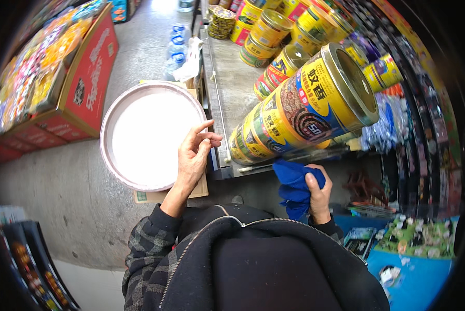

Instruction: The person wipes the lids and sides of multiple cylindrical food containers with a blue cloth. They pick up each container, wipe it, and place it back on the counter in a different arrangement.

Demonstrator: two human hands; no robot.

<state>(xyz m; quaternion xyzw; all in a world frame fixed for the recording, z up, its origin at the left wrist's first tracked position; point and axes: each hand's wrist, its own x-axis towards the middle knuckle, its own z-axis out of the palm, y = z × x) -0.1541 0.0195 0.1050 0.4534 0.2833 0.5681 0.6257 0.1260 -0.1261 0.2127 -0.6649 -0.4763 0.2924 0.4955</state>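
My right hand (320, 190) grips a crumpled blue cloth (294, 186) just off the front edge of the shelf. My left hand (195, 157) is raised with fingers apart and nothing in it, over the right rim of a round basin (106, 155). The basin's inside is glaring white, so its contents cannot be made out. Close ahead, a stack of yellow mosquito-coil tins (263, 120) stands at the corner of the grey wood-look shelf (226, 74). The uppermost tin (329, 89) has a metallic lid. No hand touches the tins.
More tins (263, 35) crowd the shelf's back, beside stacked flat round tins (221, 23). A cardboard box (201, 190) is under the basin. Water bottles (176, 50) stand on the floor behind. Left is a red carton (88, 81) of colourful packets; right, blue-white plastic packages (386, 120).
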